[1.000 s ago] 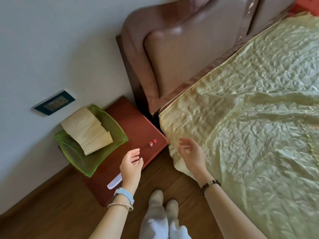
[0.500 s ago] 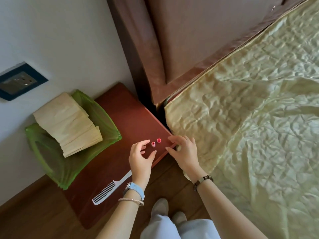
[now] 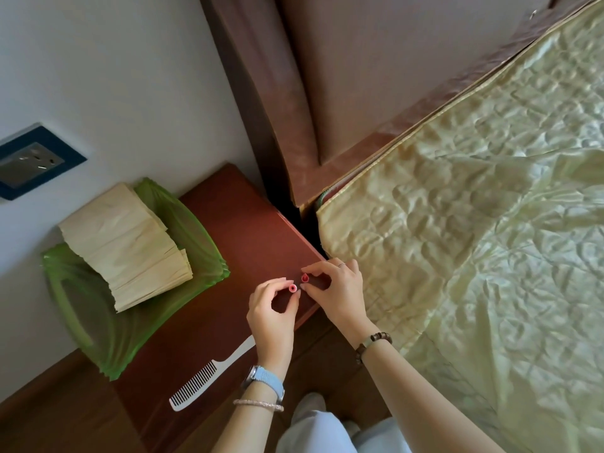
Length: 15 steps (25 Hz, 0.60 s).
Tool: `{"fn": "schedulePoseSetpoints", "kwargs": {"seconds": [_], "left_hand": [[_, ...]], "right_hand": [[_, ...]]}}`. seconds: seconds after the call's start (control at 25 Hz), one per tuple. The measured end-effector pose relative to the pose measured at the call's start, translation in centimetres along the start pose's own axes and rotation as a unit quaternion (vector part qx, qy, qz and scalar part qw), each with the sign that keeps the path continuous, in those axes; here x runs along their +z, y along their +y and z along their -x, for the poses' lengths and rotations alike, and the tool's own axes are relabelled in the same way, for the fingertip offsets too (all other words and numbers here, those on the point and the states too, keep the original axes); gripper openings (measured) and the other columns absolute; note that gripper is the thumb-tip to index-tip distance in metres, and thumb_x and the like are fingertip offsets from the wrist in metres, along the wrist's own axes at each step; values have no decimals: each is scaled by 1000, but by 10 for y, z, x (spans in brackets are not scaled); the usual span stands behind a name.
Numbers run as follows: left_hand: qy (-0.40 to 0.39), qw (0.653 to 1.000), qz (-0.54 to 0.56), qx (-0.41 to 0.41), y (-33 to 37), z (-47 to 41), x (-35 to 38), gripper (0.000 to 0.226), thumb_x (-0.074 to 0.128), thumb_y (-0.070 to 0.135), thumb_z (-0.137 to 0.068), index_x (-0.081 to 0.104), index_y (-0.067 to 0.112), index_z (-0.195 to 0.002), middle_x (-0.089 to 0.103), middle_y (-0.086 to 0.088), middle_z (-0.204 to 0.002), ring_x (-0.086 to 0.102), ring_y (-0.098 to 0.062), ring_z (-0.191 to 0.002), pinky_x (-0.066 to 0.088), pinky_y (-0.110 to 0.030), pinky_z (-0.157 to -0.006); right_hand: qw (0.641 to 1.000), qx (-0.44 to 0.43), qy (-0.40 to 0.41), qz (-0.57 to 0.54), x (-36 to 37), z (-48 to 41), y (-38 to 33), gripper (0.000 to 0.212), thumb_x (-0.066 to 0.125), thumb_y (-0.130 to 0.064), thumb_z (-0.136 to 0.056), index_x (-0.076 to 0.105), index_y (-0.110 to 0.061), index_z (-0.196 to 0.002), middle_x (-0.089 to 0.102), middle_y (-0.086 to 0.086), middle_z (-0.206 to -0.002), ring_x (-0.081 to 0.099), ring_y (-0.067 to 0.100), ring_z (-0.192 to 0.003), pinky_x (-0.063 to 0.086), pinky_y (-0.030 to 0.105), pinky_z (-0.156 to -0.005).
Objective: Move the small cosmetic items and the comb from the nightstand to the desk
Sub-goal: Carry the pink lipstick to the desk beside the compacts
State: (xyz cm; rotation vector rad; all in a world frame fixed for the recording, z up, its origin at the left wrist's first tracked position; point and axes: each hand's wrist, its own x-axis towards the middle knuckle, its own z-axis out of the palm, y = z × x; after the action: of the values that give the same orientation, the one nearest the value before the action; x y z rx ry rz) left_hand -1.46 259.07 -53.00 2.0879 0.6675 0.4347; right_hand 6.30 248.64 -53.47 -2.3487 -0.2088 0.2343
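Note:
Two small cosmetic items stand near the right front corner of the red-brown nightstand (image 3: pixel 235 230). My left hand (image 3: pixel 273 317) pinches the pink one (image 3: pixel 292 288) between thumb and forefinger. My right hand (image 3: pixel 340 292) pinches the red one (image 3: pixel 304 277) the same way. Both items still touch the nightstand top. A white comb (image 3: pixel 209 377) lies along the nightstand's front edge, its handle end hidden under my left wrist.
A green tray (image 3: pixel 108 338) holding a stack of cream paper (image 3: pixel 127 246) fills the nightstand's left side. The bed with a crinkled yellow cover (image 3: pixel 474 240) is on the right, its brown headboard (image 3: pixel 327 76) behind. A wall socket (image 3: pixel 29 161) is at the left.
Both hands have moved forward from open above the nightstand's edge and closed their fingertips on the two small items. The view has come closer to the nightstand.

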Motion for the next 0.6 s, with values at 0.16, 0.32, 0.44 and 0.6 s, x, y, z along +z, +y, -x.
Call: {"fn": "schedulePoseSetpoints", "kwargs": {"seconds": [0.16, 0.32, 0.44, 0.6], "left_hand": [[-5, 1000, 1, -22, 5, -3, -7, 23, 79, 4, -76, 73, 17, -94, 70, 11, -97, 63, -7, -99, 45, -10, -86], [-14, 998, 16, -59, 32, -4, -28, 18, 78, 10, -80, 72, 20, -94, 72, 13, -94, 64, -6, -96, 41, -3, -82], [-5, 997, 37, -70, 71, -5, -58, 16, 77, 14, -81, 72, 23, -93, 71, 15, -91, 65, -6, -95, 47, -10, -83], [9, 992, 85, -89, 129, -14, -108, 14, 75, 21, -84, 70, 30, -93, 71, 18, -93, 65, -3, -97, 58, -44, -80]], "right_hand": [[1000, 9, -14, -2, -5, -1, -6, 14, 82, -37, -75, 75, -35, -87, 63, -18, -87, 40, 15, -87, 29, 27, -79], [1000, 19, -11, -21, -29, 6, -28, 14, 81, -37, -76, 74, -34, -87, 68, -19, -89, 39, 11, -86, 29, 27, -79], [998, 27, -9, -62, -63, 16, -63, 11, 80, -34, -78, 72, -33, -86, 69, -23, -89, 46, 10, -91, 43, 30, -86], [997, 15, 4, -79, -115, 30, -128, 10, 78, -34, -80, 71, -33, -88, 70, -22, -89, 52, 10, -95, 50, 33, -86]]}}
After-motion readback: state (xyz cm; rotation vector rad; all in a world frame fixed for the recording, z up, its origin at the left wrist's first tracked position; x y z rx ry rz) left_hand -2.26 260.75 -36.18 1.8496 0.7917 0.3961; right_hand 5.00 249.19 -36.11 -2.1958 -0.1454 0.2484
